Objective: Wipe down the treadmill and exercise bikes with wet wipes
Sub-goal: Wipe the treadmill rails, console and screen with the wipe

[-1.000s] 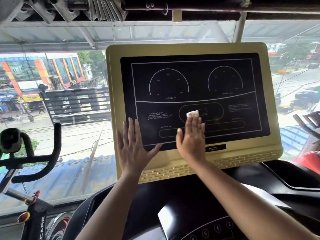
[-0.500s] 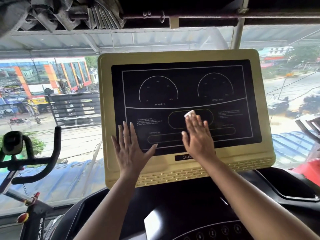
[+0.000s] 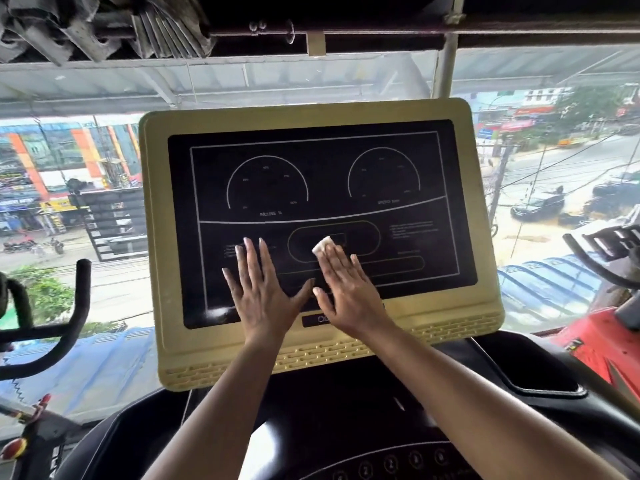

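Since a moment ago my left hand is sliding closer to my right hand, whose flat fingers are pressing the wet wipe on the treadmill screen, near its lower edge. Left fingers are lying released. I judge the dials need wiping next.

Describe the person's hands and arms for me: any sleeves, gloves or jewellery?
No gloves on the left hand or the right hand. The left forearm and right forearm are bare to the frame's edge, no sleeve in view. No ring, watch or bracelet shows. The fingernails are long.
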Demonstrator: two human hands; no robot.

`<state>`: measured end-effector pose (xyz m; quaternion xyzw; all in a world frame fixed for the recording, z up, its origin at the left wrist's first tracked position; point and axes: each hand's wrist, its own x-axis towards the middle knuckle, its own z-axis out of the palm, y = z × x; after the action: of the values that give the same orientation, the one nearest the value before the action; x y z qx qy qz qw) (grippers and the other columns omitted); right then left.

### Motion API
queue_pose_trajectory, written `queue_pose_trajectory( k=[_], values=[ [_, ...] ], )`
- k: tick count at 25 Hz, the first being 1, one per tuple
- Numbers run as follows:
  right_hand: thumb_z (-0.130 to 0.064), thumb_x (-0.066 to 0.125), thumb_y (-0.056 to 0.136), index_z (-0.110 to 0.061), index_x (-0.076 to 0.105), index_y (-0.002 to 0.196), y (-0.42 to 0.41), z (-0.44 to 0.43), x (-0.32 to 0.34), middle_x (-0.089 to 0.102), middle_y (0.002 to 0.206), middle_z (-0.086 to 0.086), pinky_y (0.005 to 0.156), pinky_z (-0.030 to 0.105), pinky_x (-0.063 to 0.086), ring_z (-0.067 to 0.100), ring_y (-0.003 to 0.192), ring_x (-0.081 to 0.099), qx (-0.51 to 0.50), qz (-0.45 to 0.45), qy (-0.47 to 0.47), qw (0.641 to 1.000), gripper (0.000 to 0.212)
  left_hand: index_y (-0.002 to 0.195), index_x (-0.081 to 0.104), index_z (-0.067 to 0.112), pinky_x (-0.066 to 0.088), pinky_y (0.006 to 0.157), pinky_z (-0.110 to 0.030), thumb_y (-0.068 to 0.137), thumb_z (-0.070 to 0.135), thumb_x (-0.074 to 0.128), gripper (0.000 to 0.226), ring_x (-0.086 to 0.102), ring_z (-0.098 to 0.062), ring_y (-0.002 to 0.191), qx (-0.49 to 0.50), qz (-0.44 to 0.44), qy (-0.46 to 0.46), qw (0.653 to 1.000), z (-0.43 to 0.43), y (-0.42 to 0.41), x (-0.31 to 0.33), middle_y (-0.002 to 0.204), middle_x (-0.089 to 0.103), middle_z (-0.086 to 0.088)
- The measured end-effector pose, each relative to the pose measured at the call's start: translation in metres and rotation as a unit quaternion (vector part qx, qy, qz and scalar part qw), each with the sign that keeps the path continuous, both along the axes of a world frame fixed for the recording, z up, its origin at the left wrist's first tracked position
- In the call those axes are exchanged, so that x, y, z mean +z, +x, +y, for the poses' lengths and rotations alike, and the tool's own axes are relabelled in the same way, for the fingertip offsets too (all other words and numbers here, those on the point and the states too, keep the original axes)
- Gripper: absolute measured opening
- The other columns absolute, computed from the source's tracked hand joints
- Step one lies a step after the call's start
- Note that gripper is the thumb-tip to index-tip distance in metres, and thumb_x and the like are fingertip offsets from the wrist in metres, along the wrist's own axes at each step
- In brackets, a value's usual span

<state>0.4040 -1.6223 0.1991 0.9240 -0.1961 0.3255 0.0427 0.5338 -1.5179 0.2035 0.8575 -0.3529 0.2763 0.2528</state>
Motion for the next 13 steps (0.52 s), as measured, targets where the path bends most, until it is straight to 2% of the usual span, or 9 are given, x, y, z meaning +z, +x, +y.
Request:
queue_pose_trajectory(
  k=[2, 6, 9, 11, 13],
  values=[
    [-0.042, 0.024, 0.1, -0.013, 0.009, 0.154, -0.021, -0.029, 0.0, 0.005, 0.161, 0.007, 0.121, 0.043, 0.011, 0.017, 0.149, 0.002, -0.013, 0.003, -0.022, 1.0, 0.063, 0.157, -0.002, 0.013, -0.015, 0.119, -0.047, 0.076, 0.086, 0.033, 0.115, -0.012, -0.023, 0.151, -0.002, 0.007, -0.016, 1.0, -0.014, -0.011, 0.002, 0.164, -0.007, -0.01],
    [-0.039, 0.023, 0.1, -0.015, 0.009, 0.154, -0.07, -0.085, 0.003, 0.005, 0.161, 0.005, 0.121, 0.039, 0.003, 0.018, 0.149, 0.002, -0.099, -0.045, 0.02, 0.994, 0.06, 0.156, -0.005, 0.012, -0.019, 0.117, -0.048, 0.077, 0.086, 0.032, 0.115, -0.017, -0.022, 0.149, 0.004, 0.01, -0.019, 1.0, -0.039, -0.029, 0.009, 0.164, -0.006, -0.009],
    [-0.039, 0.021, 0.098, -0.006, 0.018, 0.152, -0.088, -0.095, -0.002, 0.018, 0.158, 0.013, 0.12, 0.04, 0.008, 0.027, 0.147, 0.015, -0.179, -0.106, 0.071, 0.976, 0.063, 0.156, -0.007, 0.01, -0.02, 0.118, -0.046, 0.078, 0.086, 0.028, 0.114, -0.018, -0.02, 0.149, -0.013, -0.004, -0.014, 1.0, -0.058, -0.044, 0.014, 0.164, -0.008, -0.007],
    [-0.044, 0.018, 0.098, -0.002, 0.01, 0.152, -0.076, -0.081, 0.002, 0.01, 0.158, 0.017, 0.12, 0.039, 0.004, 0.028, 0.148, 0.006, -0.207, -0.142, 0.149, 0.956, 0.069, 0.155, -0.007, 0.006, -0.014, 0.119, -0.048, 0.077, 0.086, 0.027, 0.117, -0.017, -0.022, 0.149, -0.009, 0.004, -0.021, 1.0, -0.07, -0.052, 0.017, 0.164, -0.009, -0.011],
    [-0.049, 0.015, 0.097, -0.005, -0.005, 0.151, -0.058, -0.064, 0.011, -0.009, 0.159, 0.014, 0.121, 0.036, -0.004, 0.023, 0.147, -0.012, -0.164, -0.139, 0.215, 0.953, 0.073, 0.154, -0.01, 0.004, -0.011, 0.12, -0.05, 0.077, 0.087, 0.023, 0.118, -0.017, -0.025, 0.15, 0.009, 0.007, -0.015, 1.0, -0.077, -0.056, 0.016, 0.163, -0.014, -0.014]
  ],
)
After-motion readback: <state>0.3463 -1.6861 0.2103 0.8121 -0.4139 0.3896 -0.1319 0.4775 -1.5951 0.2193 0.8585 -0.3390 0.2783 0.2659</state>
